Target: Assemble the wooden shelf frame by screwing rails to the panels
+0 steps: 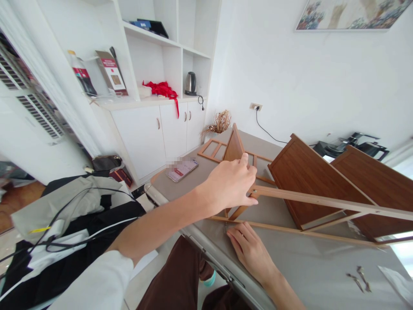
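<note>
A partly joined wooden shelf unit (318,183) lies tilted on the grey table, with brown boards set between light wooden rails. My left hand (230,185) is closed on its near end, around the corner where a brown board and the upper wooden rail (290,196) meet. Below it, my right hand (250,247) rests by the end of the lower wooden rail (274,227). Its thumb and fingertips are pinched together at that rail. Something small and metallic seems to be at the fingertips, but I cannot make out what.
A phone (183,170) lies on the table (306,267) at left. Small metal fittings (364,279) and a plastic bag (398,286) lie at right. A slatted wooden frame (211,150) and black appliances (371,148) are at the back. Cables and clothes (74,206) are heaped at left.
</note>
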Demonstrator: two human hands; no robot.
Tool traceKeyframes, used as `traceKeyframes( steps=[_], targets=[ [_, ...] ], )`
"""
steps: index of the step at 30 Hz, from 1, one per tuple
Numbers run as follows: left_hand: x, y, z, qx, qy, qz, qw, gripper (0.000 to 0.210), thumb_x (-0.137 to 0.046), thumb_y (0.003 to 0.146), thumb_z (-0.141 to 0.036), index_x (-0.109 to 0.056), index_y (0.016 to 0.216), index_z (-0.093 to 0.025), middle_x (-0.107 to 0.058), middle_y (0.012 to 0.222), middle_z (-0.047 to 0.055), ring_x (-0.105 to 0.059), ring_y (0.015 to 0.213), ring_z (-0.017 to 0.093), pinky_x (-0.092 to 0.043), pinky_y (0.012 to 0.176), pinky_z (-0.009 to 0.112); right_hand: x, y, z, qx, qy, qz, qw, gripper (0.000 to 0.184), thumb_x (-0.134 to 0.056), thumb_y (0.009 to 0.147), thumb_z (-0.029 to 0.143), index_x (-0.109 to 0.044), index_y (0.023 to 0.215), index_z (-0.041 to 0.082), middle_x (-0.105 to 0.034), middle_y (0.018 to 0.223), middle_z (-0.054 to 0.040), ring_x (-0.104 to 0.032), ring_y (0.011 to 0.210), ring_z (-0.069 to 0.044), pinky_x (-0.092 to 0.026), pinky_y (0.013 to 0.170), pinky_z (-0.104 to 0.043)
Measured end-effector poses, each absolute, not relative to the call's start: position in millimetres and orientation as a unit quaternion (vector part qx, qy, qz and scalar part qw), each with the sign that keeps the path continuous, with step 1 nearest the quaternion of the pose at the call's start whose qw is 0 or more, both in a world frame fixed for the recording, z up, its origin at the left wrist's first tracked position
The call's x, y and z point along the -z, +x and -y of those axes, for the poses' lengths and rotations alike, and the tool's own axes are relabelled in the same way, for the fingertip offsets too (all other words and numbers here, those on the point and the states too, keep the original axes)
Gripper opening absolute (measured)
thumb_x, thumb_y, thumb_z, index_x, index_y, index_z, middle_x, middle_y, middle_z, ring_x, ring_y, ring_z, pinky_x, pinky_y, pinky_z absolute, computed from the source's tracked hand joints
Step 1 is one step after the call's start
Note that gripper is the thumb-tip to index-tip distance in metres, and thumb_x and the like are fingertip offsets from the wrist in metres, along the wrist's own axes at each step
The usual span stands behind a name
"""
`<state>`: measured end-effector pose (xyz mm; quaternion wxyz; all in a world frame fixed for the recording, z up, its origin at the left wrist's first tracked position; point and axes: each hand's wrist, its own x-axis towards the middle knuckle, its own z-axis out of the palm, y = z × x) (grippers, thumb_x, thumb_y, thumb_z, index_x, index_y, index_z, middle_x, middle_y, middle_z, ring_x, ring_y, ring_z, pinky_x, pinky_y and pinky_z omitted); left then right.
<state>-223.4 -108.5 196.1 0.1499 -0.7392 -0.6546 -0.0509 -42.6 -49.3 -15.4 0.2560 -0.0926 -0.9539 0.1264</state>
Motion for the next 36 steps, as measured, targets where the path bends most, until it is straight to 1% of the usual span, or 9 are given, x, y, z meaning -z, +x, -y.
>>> traceKeyframes(
  steps=[23,32,36],
  targets=[
    [-196.0,-223.4,108.9,0.058,-0.74,0.653,0.15,0.057,-0.065,0.082,-0.06,-0.063,0.11,-0.01,-0.045,0.146,0.027,-0.07,0.089,0.027,-0.052,0.068,0.033,17.9,-45.4,49.0,-0.108,-0.102,0.957,0.249,0.017,-0.047,0.099,0.012,-0.062,0.098,0.019,-0.06,0.088,-0.0056,-0.054,0.083,-0.02,-0.05,0.075,-0.035],
    [-194.3,-223.2,108.3,0.056,-0.741,0.65,0.158,0.059,-0.065,0.082,-0.061,-0.063,0.111,-0.01,-0.045,0.147,0.027,-0.07,0.09,0.027,-0.052,0.069,0.033,19.2,-46.9,49.1,-0.072,-0.137,0.952,0.263,0.018,-0.049,0.099,0.016,-0.064,0.089,0.019,-0.06,0.081,-0.0049,-0.056,0.079,-0.019,-0.048,0.074,-0.035],
    [-194.8,-222.9,108.9,0.053,-0.739,0.652,0.162,0.06,-0.065,0.082,-0.061,-0.062,0.112,-0.01,-0.045,0.147,0.027,-0.071,0.088,0.027,-0.052,0.068,0.033,19.5,-44.5,45.7,-0.089,-0.15,0.95,0.258,0.014,-0.051,0.099,0.021,-0.065,0.097,0.02,-0.062,0.086,-0.0048,-0.057,0.083,-0.019,-0.048,0.078,-0.036]
  ],
)
